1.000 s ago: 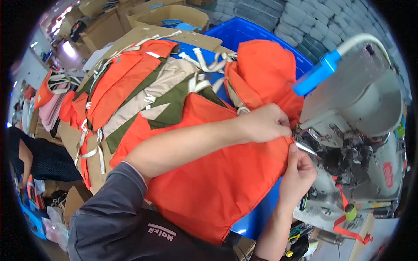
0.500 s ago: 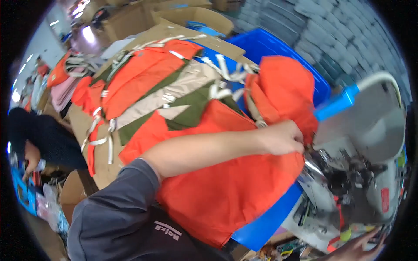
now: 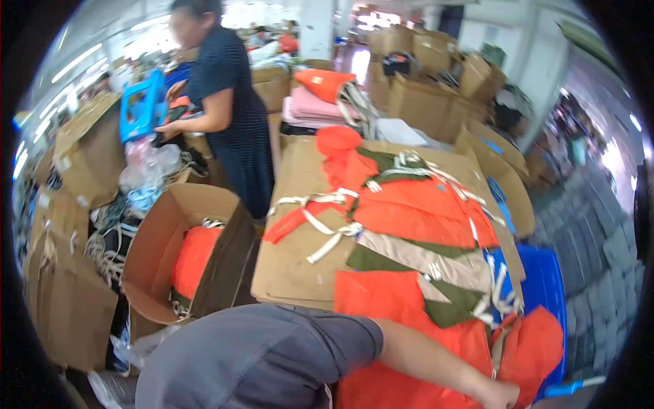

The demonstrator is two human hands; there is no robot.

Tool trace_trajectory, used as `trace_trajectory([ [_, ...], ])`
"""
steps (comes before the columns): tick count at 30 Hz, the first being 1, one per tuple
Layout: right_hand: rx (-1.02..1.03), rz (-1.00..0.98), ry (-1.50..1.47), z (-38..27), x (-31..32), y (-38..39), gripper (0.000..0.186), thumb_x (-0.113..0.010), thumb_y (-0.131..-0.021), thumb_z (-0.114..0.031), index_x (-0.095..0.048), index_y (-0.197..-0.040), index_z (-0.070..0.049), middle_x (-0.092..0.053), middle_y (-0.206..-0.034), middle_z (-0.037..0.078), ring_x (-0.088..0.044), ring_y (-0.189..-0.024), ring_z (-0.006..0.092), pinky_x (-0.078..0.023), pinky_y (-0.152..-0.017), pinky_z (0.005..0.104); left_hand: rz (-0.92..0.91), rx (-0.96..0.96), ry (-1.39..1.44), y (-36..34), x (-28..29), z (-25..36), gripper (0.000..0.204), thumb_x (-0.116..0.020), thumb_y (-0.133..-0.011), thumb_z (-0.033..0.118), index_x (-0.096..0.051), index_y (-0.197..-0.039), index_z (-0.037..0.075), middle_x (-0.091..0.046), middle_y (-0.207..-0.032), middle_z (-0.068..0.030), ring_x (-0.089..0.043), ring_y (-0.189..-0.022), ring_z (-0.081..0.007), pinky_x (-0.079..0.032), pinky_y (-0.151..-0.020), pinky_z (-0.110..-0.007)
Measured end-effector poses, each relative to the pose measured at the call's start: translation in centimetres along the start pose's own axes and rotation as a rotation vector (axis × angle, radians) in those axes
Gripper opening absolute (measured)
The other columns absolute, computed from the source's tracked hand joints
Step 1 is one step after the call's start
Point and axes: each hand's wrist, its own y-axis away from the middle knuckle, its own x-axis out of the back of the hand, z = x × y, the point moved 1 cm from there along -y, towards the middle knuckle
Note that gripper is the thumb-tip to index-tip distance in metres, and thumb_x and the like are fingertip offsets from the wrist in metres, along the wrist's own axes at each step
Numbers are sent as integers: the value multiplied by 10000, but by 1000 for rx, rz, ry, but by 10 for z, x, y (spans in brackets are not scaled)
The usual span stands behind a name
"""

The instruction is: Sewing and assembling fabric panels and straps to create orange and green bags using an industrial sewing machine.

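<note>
The person's left hand (image 3: pixel 503 395) shows only at the lower edge of the picture, its grey-sleeved arm reaching across from the left; it lies on the bright orange woven fabric piece (image 3: pixel 402 320), and whether the fingers are curled or spread cannot be told, since the edge cuts them off. The right hand is out of sight. The orange piece is flat and matt, spread wide under the forearm, with a rounded orange flap bunched just right of the hand.

Just beyond the orange piece lies a heap of sewn orange, olive and beige panels with white webbing straps (image 3: pixel 415 225), overlapping so that a count is not possible. The heap rests on one broad flat sheet of brown cardboard (image 3: pixel 293 266). Right of the heap, one blue plastic crate (image 3: pixel 541 286) shows its rim.

Left of the cardboard sheet stands one open brown cardboard box (image 3: pixel 160 238) with more orange cloth inside. Beyond the box a second person in a dark dotted dress (image 3: pixel 228 102) handles one blue plastic stool (image 3: pixel 142 105). Far behind the heap, many stacked brown cartons (image 3: pixel 422 82) stand.
</note>
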Motion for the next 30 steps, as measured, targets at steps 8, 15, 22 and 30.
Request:
trace_trajectory([
  [8, 157, -72, -602, 8, -115, -2, 213, -558, -971, -157, -628, -977, 45, -633, -824, 137, -580, -725, 239, -481, -665, 322, 309, -116, -91, 15, 8, 2, 244, -631, -731, 297, -707, -695, 68, -659, -656, -159, -638, -599, -331, -492, -558, -458],
  [15, 90, -113, -694, 1, -133, 7, 203, -552, -971, -151, -622, -969, 40, -623, -813, 128, -569, -710, 227, -471, -650, 315, 287, 12, -245, 32, 11, 32, 245, -613, -732, 281, -680, -716, 46, -663, -732, -178, -660, -703, -342, -513, -616, -483],
  [22, 10, -236, -669, 32, -131, 17, 194, -546, -970, -145, -617, -961, 35, -614, -802, 119, -557, -694, 216, -461, -634, 308, 661, -336, -686, 116, -8, 96, 403, -550, -809, 345, -573, -1034, 12, -552, -1015, -187, -570, -977, -360, -493, -761, -486],
  [30, -101, -319, -698, 36, -133, 29, 183, -540, -970, -139, -610, -951, 29, -603, -789, 109, -544, -676, 203, -450, -617, 301, 336, -289, -327, 153, -24, 97, 368, -493, -866, 297, -535, -1055, -16, -529, -1025, -230, -584, -954, -408, -504, -799, -535],
])
